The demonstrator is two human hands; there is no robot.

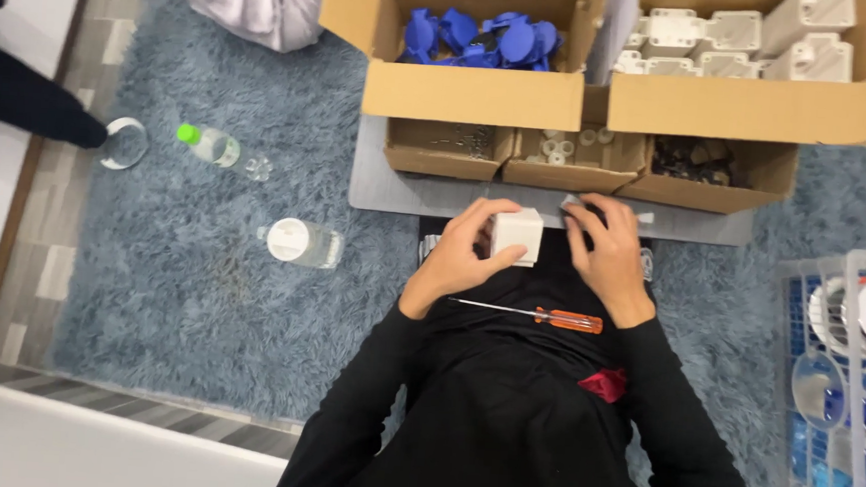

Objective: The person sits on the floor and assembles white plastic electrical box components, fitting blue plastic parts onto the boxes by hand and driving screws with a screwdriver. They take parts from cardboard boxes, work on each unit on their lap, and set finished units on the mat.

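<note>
White box (519,234) in left hand (459,258)

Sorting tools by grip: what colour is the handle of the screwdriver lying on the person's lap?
Orange, on the slim metal-shafted screwdriver; clearest in the head view.

Cardboard boxes (558,161) wall the front – open rug (200,289) left, white crate (835,378) right.

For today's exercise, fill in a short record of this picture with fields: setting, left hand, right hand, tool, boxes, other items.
Setting: shaggy blue-grey rug
Left hand: grips small white plastic box
Right hand: flat beside that box, nothing visibly held
Tool: orange-handled screwdriver lying across the lap
Boxes: cardboard box of blue plastic parts; cardboard box of white plastic housings
Other items: clear bottle with green cap
</note>
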